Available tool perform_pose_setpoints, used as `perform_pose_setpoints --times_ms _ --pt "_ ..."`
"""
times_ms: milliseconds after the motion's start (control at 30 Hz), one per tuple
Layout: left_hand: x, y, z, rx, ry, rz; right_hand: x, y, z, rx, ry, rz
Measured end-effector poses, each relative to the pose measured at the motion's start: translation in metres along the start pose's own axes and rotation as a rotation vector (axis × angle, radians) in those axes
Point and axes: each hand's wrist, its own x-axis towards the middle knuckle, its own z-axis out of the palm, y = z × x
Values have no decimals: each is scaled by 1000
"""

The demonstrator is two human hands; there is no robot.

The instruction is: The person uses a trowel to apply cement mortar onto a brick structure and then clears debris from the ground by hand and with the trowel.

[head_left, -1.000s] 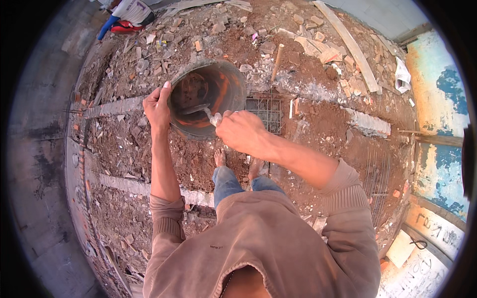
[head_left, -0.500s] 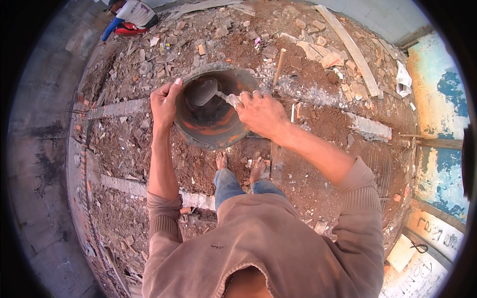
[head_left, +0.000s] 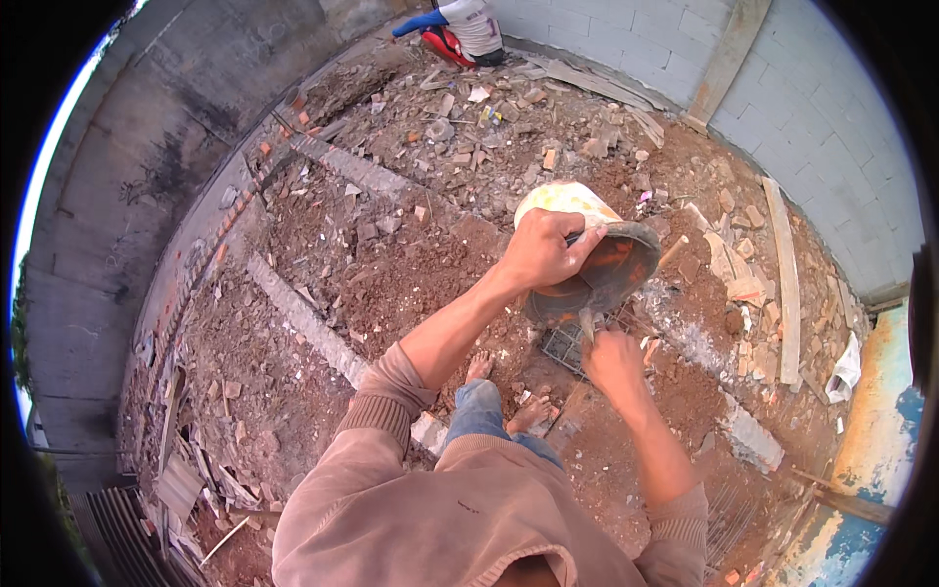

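A mortar-smeared bucket point(head_left: 626, 262), pale outside and dark with orange patches inside, is tipped toward me. My left hand point(head_left: 548, 250) grips its rim on the left side, thumb over the edge. In my right hand point(head_left: 616, 364) is the handle of a trowel point(head_left: 587, 321); the blade is at or inside the lower part of the bucket's mouth and is hard to make out. Directly beneath the bucket, a steel rebar cage point(head_left: 561, 348) lies in the ground, partly covered by the bucket and my right hand.
My bare feet point(head_left: 479, 366) stand on rubble-strewn soil. Concrete strips point(head_left: 303, 318) cross the ground. A wooden stake point(head_left: 673, 252) rises just beyond the bucket, and a long plank point(head_left: 782, 284) lies to the right. Another person point(head_left: 468, 27) crouches by the far wall.
The bucket has gone from mouth-up to tipped over the rebar cage, moving right in view. My right hand and trowel have dropped to its lower rim. The view has swung left.
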Motion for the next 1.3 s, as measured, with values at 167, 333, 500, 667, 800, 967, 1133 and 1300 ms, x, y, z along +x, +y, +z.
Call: perform_pose_setpoints --times_ms 167,333,500,667,800,967,1133,1300 --pt "-21 1 -15 51 -79 74 10 -15 -6 -56 105 248" --pt "-28 13 -14 22 -108 181 20 -22 2 1058 -378 376" --pt "-31 21 -40 -152 -60 154 10 8 38 2172 -553 393" --pt "-45 -25 -56 -50 349 -236 -3 3 52 2523 -542 147" --pt "-82 -84 -64 -73 595 -502 -30 25 27 2317 -371 118" --pt "-156 -138 -105 68 779 -704 -65 66 40 1980 -175 375" --pt "-212 -153 -112 171 879 -930 -74 170 143 500 -287 885" --pt "-283 -132 -137 277 936 -1084 -106 152 187 777 229 1172"
